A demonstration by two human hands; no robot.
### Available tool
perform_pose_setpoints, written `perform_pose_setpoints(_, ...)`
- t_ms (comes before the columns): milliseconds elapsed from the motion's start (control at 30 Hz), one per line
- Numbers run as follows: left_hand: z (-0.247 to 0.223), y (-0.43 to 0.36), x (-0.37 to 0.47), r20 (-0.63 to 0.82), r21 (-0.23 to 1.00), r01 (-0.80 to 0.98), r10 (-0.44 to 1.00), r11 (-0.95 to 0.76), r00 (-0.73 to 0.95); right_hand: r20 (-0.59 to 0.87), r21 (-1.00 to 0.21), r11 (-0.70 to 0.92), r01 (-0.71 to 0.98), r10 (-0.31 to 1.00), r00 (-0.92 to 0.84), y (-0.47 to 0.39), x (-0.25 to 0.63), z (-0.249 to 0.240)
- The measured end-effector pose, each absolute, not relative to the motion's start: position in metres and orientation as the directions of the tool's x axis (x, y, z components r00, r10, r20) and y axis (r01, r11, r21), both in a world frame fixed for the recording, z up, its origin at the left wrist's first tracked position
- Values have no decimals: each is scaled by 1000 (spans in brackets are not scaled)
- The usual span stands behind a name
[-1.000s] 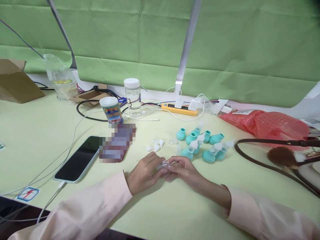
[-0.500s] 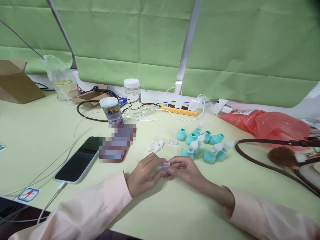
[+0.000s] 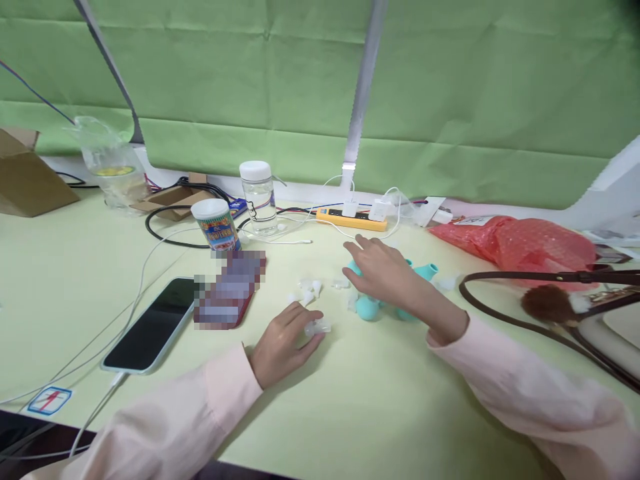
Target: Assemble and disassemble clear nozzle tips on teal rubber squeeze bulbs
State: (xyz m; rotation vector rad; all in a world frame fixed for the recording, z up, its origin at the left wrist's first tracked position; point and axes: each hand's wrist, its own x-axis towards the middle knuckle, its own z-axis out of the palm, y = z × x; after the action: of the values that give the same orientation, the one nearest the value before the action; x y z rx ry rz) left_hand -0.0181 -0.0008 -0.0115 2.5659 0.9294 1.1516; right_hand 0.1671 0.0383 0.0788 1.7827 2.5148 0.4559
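Note:
Between the thumb and fingers of my left hand (image 3: 286, 341) is a small clear plastic piece (image 3: 319, 327), held just above the table. My right hand (image 3: 376, 265) reaches over the group of teal bulbs (image 3: 367, 308), its fingers apart and pointing to the left. It hides several of the bulbs, and no object shows between its fingers. Small white tips (image 3: 309, 297) lie beyond my left hand, with another clear piece (image 3: 341, 284) to their right.
At the left lies a phone (image 3: 153, 327) on a cable, beside a red-edged phone (image 3: 233, 293). Behind stand a printed cup (image 3: 217, 227), a bottle (image 3: 259, 200) and a yellow power strip (image 3: 325, 217). Red bubble wrap (image 3: 540, 247) and a brown strap (image 3: 505, 320) are at the right.
My right hand has let go of the clear piece and moved forward and right, over the teal bulbs. My left hand still holds the piece. The view has shifted slightly.

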Motion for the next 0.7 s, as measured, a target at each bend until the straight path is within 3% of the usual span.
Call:
perform_pose_setpoints(100,-12,-2,-18,597,386,471,604,-793,528,-18,283,309,908,948,-317,52,163,80)
perform_pose_setpoints(233,-11,-3,-20,604,367,464,585,-807,541,-99,305,348,886,937,-334,57,161,78)
perform_pose_setpoints(700,-12,-2,-20,600,338,471,572,-815,559,-43,364,341,867,936,-350,57,161,75)
